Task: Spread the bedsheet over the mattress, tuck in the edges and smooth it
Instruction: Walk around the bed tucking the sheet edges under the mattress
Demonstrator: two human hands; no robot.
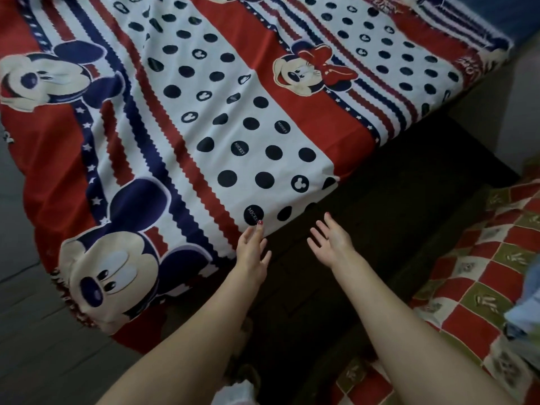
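A red, white and navy cartoon-mouse bedsheet (204, 112) lies spread over the mattress, filling the upper left of the head view. Its near corner hangs loose down the bed's side at the lower left. My left hand (252, 248) reaches to the sheet's near edge, fingers straight, fingertips at the fabric by a black dot. My right hand (331, 241) hovers just to the right, fingers spread, over the dark gap beside the bed, holding nothing. The mattress itself is hidden under the sheet.
A dark bed side or base (380, 214) drops below the sheet's right edge. A red, green and white checkered cloth (467, 287) lies at the lower right with a blue item (526, 311) on it. Grey floor (29, 331) shows at the lower left.
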